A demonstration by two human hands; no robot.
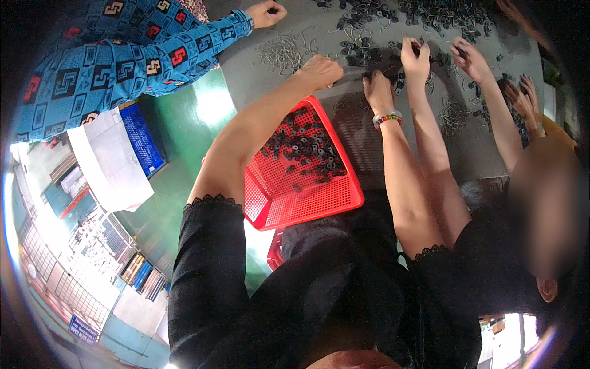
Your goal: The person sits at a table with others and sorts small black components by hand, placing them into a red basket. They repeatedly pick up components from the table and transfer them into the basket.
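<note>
My left hand (pixel 321 72) is closed above the near edge of the grey table (pixel 264 77), just beyond the rim of a red plastic basket (pixel 307 212). Its fingers are curled under, so anything inside them is hidden. To its right my right hand (pixel 379 92), with a beaded bracelet (pixel 388 119) at the wrist, pinches a small black part (pixel 367 80). Many small black parts with round holes (pixel 304 147) lie in the basket, which rests tilted at my lap. More black parts (pixel 362 52) are heaped on the table past my hands.
Thin metal hooks (pixel 279 52) lie in a pile at the table's left, with another hook pile (pixel 453 117) at right. A co-worker's blue patterned sleeve (pixel 147 64) reaches in from the left. Another co-worker's hands (pixel 416 58) work close to my right hand. A blue crate (pixel 141 138) stands left.
</note>
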